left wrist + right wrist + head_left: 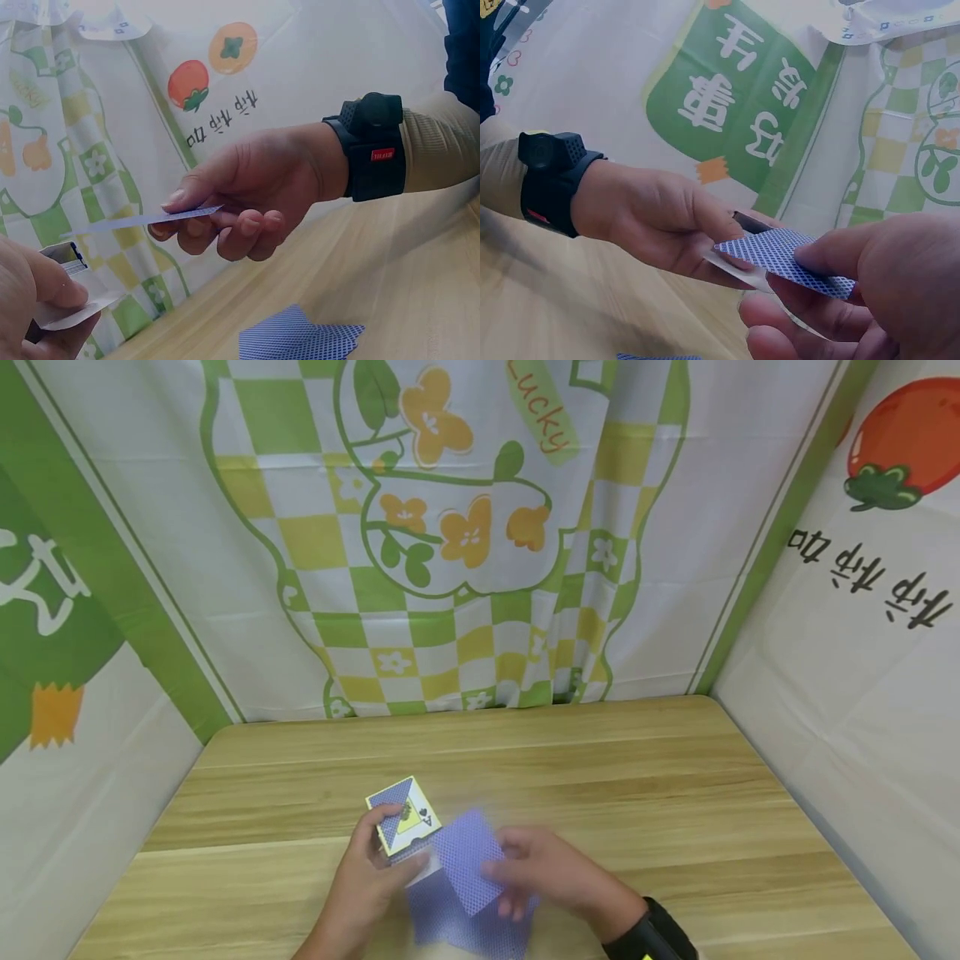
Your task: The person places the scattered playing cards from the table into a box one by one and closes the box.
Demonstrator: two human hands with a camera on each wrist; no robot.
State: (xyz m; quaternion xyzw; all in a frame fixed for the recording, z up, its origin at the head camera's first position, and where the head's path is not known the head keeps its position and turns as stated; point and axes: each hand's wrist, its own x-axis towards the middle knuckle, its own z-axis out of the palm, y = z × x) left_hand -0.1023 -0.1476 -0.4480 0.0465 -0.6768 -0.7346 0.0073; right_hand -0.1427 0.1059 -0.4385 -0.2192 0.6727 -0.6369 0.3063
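My left hand (372, 868) grips a playing card box (408, 817) printed with an ace of spades, its open flap toward me and the thumb at the opening. Between thumb and fingers my right hand (551, 868) pinches a blue-patterned playing card (471, 860). In the right wrist view that card (784, 259) reaches to the mouth of the box, by the left thumb. The left wrist view shows the card (142, 220) almost edge-on, above the table. Below both hands several blue-backed cards (465, 927) lie spread on the table.
The wooden table (637, 777) extends around the hands to a printed curtain (450, 635) at the back. Fabric walls stand at the left and right. Each wrist wears a black strap with a camera (371, 142).
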